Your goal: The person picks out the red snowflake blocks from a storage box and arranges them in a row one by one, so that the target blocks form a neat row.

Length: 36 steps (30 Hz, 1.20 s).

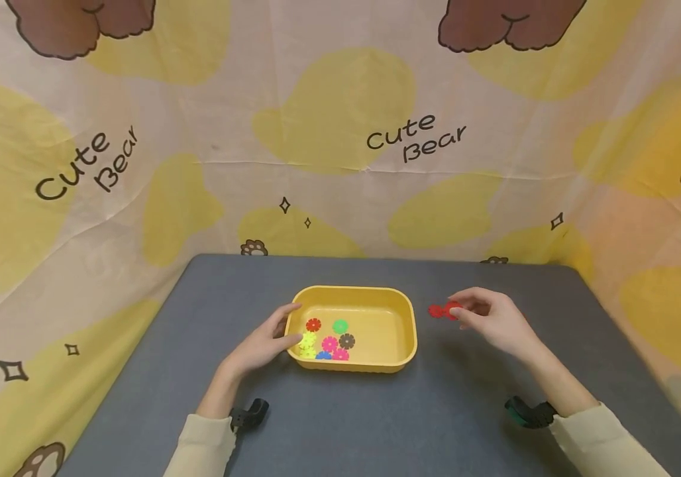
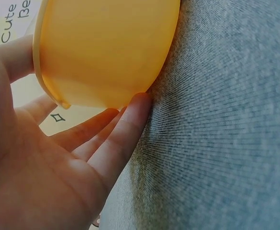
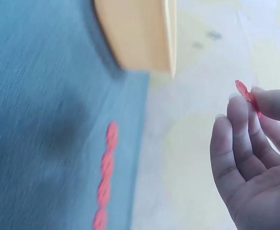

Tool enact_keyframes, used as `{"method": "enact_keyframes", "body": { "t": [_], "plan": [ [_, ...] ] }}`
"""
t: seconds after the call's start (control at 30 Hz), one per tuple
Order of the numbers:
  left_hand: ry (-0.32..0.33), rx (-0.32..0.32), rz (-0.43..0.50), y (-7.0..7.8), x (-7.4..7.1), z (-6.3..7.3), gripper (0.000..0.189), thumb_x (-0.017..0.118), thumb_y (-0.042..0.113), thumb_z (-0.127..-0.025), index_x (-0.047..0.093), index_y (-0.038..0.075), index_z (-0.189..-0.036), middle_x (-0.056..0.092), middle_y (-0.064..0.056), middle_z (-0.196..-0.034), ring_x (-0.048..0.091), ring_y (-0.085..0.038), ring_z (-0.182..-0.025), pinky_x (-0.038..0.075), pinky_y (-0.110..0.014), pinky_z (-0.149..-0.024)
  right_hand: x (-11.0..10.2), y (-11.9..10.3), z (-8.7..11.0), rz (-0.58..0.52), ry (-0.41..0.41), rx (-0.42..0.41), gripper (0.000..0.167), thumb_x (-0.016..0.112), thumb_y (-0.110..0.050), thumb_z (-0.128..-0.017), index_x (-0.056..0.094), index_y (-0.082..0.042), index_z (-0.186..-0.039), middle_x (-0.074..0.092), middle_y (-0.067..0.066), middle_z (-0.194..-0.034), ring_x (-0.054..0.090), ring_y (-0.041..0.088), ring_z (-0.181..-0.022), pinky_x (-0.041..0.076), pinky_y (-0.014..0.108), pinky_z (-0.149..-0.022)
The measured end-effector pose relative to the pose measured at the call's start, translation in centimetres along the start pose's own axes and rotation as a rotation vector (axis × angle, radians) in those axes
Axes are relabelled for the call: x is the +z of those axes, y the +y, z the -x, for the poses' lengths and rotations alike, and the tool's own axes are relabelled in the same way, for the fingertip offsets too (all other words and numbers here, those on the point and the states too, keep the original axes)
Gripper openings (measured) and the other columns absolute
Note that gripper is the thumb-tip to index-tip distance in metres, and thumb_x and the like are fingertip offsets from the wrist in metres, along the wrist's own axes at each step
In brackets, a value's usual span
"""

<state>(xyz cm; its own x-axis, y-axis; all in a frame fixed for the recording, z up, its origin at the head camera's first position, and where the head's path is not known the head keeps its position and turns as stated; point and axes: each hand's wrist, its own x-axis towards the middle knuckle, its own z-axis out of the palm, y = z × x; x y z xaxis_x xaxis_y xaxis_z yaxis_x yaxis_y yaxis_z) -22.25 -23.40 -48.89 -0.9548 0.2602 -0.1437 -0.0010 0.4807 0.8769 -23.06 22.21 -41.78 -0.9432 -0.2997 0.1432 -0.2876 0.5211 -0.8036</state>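
Observation:
A yellow plastic tray (image 1: 382, 363) holds several small notched snowflake discs (image 1: 330, 343) in its left part, coloured red, green, pink, black, blue and yellow-green. My left hand (image 1: 261, 344) grips the tray's left end; in the left wrist view its thumb goes over the rim and its fingers lie against the outer wall (image 2: 106, 52). Right of the tray, my right hand (image 1: 498, 321) pinches a red snowflake disc (image 3: 244, 90) between thumb and fingers, above the table. A row of red snowflake discs (image 3: 103, 191) lies on the table in the right wrist view, mostly hidden in the head view.
The blue-grey table (image 1: 340, 424) runs back to a patterned cloth (image 1: 334, 112) hung behind it and at both sides. A black wrist strap mount (image 1: 251, 415) is at the left wrist, another mount (image 1: 528, 412) at the right.

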Motion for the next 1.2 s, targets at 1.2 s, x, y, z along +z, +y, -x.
{"method": "enact_keyframes", "body": {
  "t": [1.2],
  "plan": [
    [0.005,0.002,0.012,0.0,0.2,-0.1,0.068,0.068,0.030,-0.098,0.033,0.025,-0.157,0.026,-0.009,-0.165,0.032,-0.034,-0.149,0.034,-0.055,-0.115,-8.7,15.2,1.7,0.120,0.137,0.312,0.046,0.063,-0.026,-0.103,0.059,0.011,-0.129,0.073,0.016,-0.098,0.068,0.013,-0.069,0.056,0.031,-0.059]
  ]
}}
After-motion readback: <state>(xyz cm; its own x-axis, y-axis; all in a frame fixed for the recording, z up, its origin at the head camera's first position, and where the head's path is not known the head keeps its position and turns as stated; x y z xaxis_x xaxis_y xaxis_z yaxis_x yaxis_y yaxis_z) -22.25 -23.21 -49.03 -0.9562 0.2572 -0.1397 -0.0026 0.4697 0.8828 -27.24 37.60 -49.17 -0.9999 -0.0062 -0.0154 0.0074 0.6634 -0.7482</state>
